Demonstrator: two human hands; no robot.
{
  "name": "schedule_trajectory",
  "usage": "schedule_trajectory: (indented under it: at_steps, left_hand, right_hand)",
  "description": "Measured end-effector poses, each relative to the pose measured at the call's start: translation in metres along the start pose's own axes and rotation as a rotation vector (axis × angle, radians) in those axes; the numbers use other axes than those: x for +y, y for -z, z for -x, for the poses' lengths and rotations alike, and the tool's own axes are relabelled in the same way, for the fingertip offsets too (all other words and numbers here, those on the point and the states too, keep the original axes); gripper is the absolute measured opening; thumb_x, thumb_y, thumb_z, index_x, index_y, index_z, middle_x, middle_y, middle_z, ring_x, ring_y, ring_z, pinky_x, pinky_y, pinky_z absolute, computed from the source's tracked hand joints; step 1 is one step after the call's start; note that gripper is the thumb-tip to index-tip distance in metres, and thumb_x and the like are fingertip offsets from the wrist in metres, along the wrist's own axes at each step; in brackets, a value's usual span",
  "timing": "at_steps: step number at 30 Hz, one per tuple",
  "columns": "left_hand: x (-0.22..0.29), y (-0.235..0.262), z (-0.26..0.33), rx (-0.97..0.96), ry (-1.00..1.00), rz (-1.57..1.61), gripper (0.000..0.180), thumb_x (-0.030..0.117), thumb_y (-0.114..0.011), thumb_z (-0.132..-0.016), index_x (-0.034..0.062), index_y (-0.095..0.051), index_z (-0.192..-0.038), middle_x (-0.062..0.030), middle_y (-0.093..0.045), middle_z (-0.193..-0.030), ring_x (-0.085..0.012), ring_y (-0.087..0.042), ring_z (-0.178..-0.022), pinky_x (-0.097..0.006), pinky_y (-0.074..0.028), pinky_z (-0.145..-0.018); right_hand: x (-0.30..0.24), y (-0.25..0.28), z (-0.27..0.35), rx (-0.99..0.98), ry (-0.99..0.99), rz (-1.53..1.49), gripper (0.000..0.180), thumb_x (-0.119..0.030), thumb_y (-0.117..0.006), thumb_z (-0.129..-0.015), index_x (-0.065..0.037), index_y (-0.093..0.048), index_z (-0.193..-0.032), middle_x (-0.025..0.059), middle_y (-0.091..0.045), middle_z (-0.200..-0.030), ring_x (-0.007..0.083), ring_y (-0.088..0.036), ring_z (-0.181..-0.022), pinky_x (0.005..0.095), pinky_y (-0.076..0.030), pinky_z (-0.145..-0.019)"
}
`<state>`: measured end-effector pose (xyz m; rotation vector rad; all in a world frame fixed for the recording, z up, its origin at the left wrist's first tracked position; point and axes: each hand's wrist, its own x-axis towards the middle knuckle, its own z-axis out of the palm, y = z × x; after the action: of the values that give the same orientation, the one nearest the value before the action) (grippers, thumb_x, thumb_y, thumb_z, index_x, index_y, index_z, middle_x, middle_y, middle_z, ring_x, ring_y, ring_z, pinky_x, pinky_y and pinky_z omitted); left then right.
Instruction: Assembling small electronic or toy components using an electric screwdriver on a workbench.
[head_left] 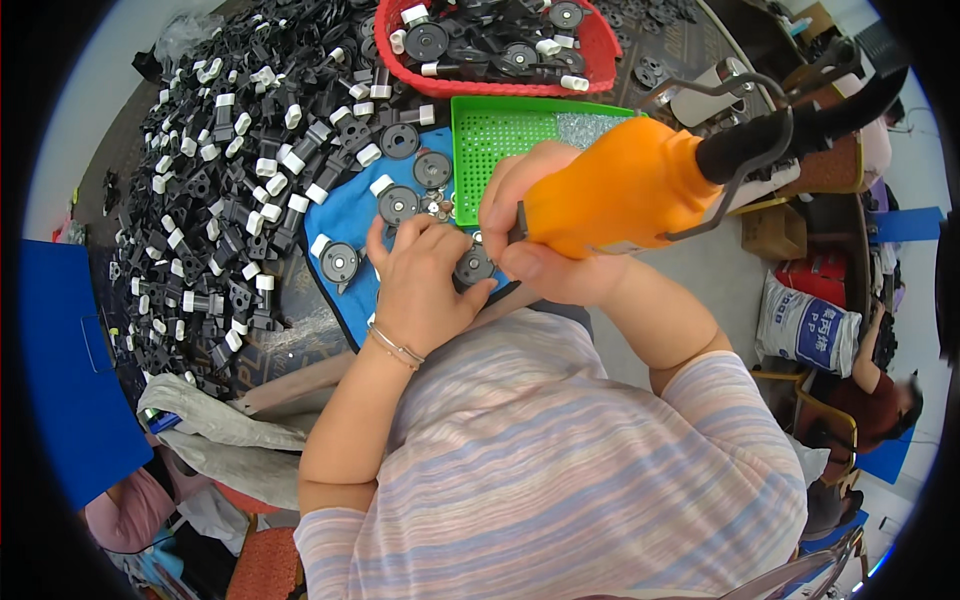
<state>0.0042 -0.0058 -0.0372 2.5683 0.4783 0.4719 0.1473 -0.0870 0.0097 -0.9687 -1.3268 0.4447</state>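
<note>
An orange electric screwdriver (615,185) is gripped in my right hand (545,265), closed round its lower end. Its tip is hidden behind my fingers, above a round black wheel part (475,264) on the blue cloth (350,200). My left hand (420,280) reaches over the cloth, thumb and index finger on either side of that wheel part, which it appears to pinch. Just past my left fingertips lies another black wheel part with a white end (398,204). A further one (340,262) rests to the left. Small metal pieces (437,205) lie between them.
A heap of black parts with white ends (240,200) covers the table's left side. Beyond the cloth stand a green perforated tray (500,140) with small clear pieces and a red basket (480,90) of wheel parts. A metal hanger (745,180) surrounds the screwdriver's black cable end. Other people sit nearby.
</note>
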Motion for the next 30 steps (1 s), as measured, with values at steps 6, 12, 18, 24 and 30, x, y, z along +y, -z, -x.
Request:
schedule_trajectory:
  at_steps: [6, 12, 18, 24, 30]
  left_hand:
    - [0.006, 0.002, -0.002, 0.043, -0.017, -0.036, 0.033, 0.024, -0.076, -0.060, 0.0128, -0.063, -0.087, -0.0014, -0.062, -0.089, -0.0229, -0.049, -0.105, -0.058, -0.015, -0.099]
    - [0.005, 0.009, 0.001, -0.058, 0.000, -0.072, 0.042, 0.027, -0.077, -0.062, 0.0150, -0.065, -0.100, 0.0009, -0.063, -0.095, -0.0224, -0.047, -0.111, -0.062, -0.011, -0.099]
    - [0.001, 0.015, 0.007, -0.101, -0.030, -0.075, 0.047, 0.022, -0.076, -0.062, 0.0147, -0.063, -0.107, 0.0003, -0.063, -0.101, -0.0247, -0.045, -0.114, -0.061, -0.004, -0.101]
    - [0.000, 0.020, 0.005, -0.184, -0.068, -0.098, 0.049, 0.025, -0.076, -0.061, 0.0121, -0.062, -0.106, -0.0034, -0.064, -0.098, -0.0243, -0.045, -0.116, -0.054, -0.006, -0.105]
    - [0.009, 0.016, 0.004, -0.074, -0.010, -0.076, 0.042, 0.035, -0.075, -0.061, 0.0069, -0.062, -0.089, -0.0072, -0.059, -0.095, -0.0247, -0.049, -0.102, -0.054, -0.017, -0.099]
  right_hand:
    - [0.001, -0.006, -0.003, 0.011, -0.191, -0.356, 0.029, -0.011, -0.071, -0.071, -0.001, -0.052, -0.091, 0.0100, -0.055, -0.077, 0.0148, -0.054, -0.061, 0.0231, -0.045, -0.051]
    - [-0.015, 0.010, -0.027, -0.067, -0.044, -0.502, 0.033, -0.018, -0.069, -0.077, 0.001, -0.051, -0.096, 0.0134, -0.055, -0.081, 0.0128, -0.055, -0.057, 0.0217, -0.047, -0.050]
    - [-0.017, 0.050, -0.020, 0.146, -0.122, -0.138, 0.027, -0.005, -0.063, -0.077, 0.003, -0.051, -0.099, 0.0147, -0.058, -0.084, 0.0145, -0.057, -0.058, 0.0235, -0.046, -0.055]
    - [0.002, 0.044, -0.006, 0.280, -0.145, -0.129, 0.026, -0.002, -0.063, -0.077, 0.002, -0.052, -0.099, 0.0127, -0.059, -0.082, 0.0138, -0.056, -0.058, 0.0236, -0.046, -0.054]
    - [0.009, 0.042, -0.003, 0.276, -0.118, -0.131, 0.025, -0.004, -0.064, -0.078, 0.002, -0.052, -0.099, 0.0124, -0.059, -0.082, 0.0136, -0.056, -0.058, 0.0233, -0.046, -0.053]
